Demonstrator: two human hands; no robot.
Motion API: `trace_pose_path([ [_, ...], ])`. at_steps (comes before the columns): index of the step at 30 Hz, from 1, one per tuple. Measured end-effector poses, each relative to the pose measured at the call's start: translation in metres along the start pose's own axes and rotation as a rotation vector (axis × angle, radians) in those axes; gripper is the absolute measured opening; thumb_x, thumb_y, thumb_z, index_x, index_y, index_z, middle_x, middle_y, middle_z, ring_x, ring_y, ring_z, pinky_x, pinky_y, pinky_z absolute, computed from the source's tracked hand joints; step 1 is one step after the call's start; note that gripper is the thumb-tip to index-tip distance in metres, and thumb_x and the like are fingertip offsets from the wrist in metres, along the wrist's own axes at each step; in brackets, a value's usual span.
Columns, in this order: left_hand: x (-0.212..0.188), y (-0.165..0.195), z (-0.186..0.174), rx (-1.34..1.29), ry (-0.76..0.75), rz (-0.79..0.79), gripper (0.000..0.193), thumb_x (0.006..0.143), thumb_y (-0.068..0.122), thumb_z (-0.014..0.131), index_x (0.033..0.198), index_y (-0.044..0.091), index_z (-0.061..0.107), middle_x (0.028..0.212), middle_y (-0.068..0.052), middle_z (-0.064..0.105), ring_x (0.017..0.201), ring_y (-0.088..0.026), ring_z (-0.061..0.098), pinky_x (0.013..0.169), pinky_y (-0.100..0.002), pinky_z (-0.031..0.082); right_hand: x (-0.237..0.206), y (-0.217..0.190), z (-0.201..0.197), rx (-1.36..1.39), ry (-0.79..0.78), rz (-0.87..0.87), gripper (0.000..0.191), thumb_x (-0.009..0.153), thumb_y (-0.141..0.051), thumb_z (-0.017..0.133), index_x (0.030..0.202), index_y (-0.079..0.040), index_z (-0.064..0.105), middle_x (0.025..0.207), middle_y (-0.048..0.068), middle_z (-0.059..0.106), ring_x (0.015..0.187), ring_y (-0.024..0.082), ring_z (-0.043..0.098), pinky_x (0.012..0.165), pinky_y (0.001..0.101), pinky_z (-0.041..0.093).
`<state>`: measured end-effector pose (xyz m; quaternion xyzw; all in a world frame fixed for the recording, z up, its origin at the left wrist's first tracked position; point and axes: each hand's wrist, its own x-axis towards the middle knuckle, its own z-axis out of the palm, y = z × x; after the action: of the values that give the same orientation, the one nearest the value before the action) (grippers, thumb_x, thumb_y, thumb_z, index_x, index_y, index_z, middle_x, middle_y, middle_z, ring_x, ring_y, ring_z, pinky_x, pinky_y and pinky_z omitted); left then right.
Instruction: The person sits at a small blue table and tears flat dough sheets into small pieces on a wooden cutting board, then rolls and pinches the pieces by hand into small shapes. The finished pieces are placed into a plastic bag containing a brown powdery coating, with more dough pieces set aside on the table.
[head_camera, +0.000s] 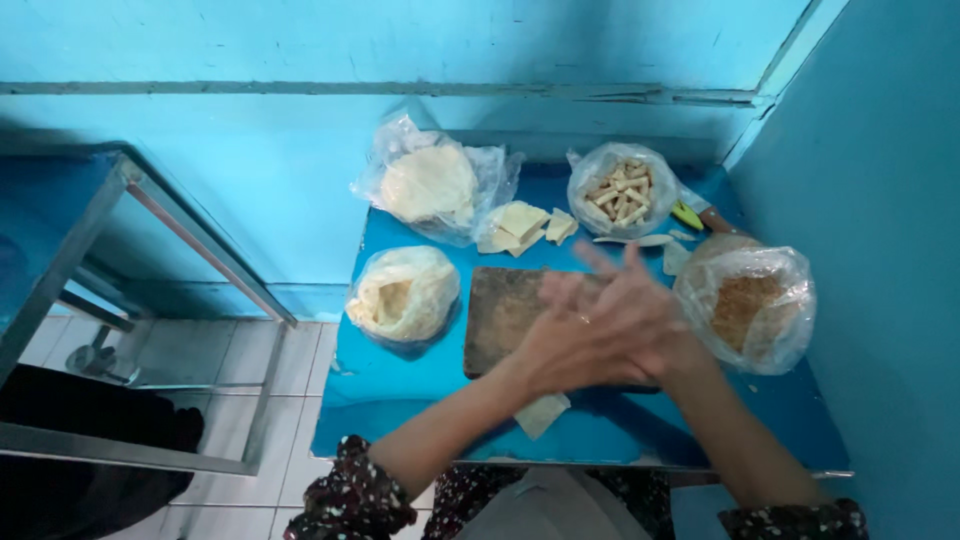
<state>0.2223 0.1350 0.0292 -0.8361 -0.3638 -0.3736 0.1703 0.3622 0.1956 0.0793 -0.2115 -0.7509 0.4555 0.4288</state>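
My left hand (565, 345) and my right hand (645, 315) are pressed palm to palm above a dark wooden board (498, 318), both blurred. Some fingers stick out towards the far side. Whether anything lies between the palms is hidden. The board rests in the middle of a small blue table (395, 395). A pale flat square piece (541, 413) lies near the table's front edge, just under my left wrist.
Plastic bags ring the board: round pale sheets (430, 185), pale crumpled sheets (405, 295), short pale sticks (622, 190), brown crumbs (745, 305). Loose pale squares (522, 222) lie behind the board. A yellow-green tool (688, 215) lies near the blue wall. A metal frame (150, 205) stands left.
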Motion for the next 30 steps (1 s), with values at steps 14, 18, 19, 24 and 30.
trace_pose_path([
  [14, -0.049, -0.04, -0.129, -0.193, 0.36, -0.707, 0.021, 0.094, 0.003, 0.07, 0.115, 0.005, 0.072, 0.135, -0.015, 0.065, 0.111, -0.027, 0.071, 0.093, -0.036, 0.056, 0.139, 0.006, 0.041, -0.916, -0.488, -0.352, 0.034, 0.079, -0.021, 0.078, 0.111, -0.009, 0.072, 0.103, 0.012, 0.072, 0.094, 0.036, 0.069, 0.079, 0.0486, 0.055],
  [18, -0.066, -0.029, -0.144, -0.286, 0.298, -0.932, 0.012, 0.09, 0.004, 0.07, 0.101, 0.004, 0.075, 0.123, -0.011, 0.074, 0.102, -0.023, 0.075, 0.08, -0.032, 0.059, 0.154, 0.004, 0.052, -1.046, -0.554, -0.34, 0.026, 0.077, -0.021, 0.078, 0.1, -0.011, 0.072, 0.096, 0.011, 0.071, 0.091, 0.037, 0.069, 0.075, 0.0507, 0.054],
  [19, -0.07, -0.025, -0.145, -0.299, 0.314, -0.934, 0.013, 0.09, 0.004, 0.07, 0.102, 0.004, 0.075, 0.122, -0.011, 0.074, 0.104, -0.023, 0.075, 0.081, -0.032, 0.059, 0.157, 0.004, 0.052, -1.066, -0.567, -0.314, 0.022, 0.078, -0.022, 0.078, 0.097, -0.012, 0.072, 0.095, 0.01, 0.071, 0.09, 0.037, 0.068, 0.074, 0.051, 0.054],
  [24, -0.083, -0.014, -0.142, -0.423, 0.368, -0.949, 0.018, 0.091, 0.001, 0.068, 0.107, 0.002, 0.075, 0.12, -0.013, 0.074, 0.11, -0.025, 0.074, 0.086, -0.032, 0.059, 0.162, 0.009, 0.052, -1.006, -0.571, -0.379, 0.016, 0.083, -0.023, 0.072, 0.096, -0.013, 0.072, 0.088, 0.012, 0.069, 0.086, 0.037, 0.069, 0.071, 0.0503, 0.054],
  [30, -0.085, -0.006, -0.126, -0.351, 0.353, -0.829, 0.019, 0.092, 0.001, 0.069, 0.11, 0.001, 0.074, 0.12, -0.014, 0.074, 0.111, -0.026, 0.073, 0.092, -0.034, 0.056, 0.149, 0.014, 0.061, -0.993, -0.325, -0.406, 0.013, 0.086, -0.02, 0.068, 0.088, -0.008, 0.072, 0.09, 0.014, 0.071, 0.086, 0.037, 0.069, 0.073, 0.0488, 0.055],
])
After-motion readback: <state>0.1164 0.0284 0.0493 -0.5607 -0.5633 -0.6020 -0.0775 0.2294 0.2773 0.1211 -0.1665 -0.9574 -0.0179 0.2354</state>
